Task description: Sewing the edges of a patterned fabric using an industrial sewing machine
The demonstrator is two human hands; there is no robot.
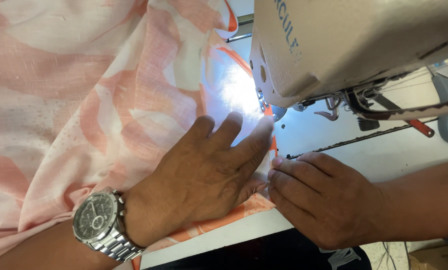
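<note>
1. My left hand (204,175) lies flat on the pink and white fabric (84,100), fingers spread and pressing it onto the white machine table (334,150), fingertips near the presser foot.
2. My right hand (319,200) pinches the fabric's orange edge (271,150) between thumb and fingers, just near of the sewing machine head (354,45).
3. The needle area is washed out by the machine lamp; I cannot tell whether the needle is down.
4. Risk: my left fingertips sit close to the foot; if the cloth feeds fast, they could ride in under it.
5. Risk: the loose bulk at far left may drag and skew the seam.
6. The wristwatch (101,225) could snag the weave.
</note>
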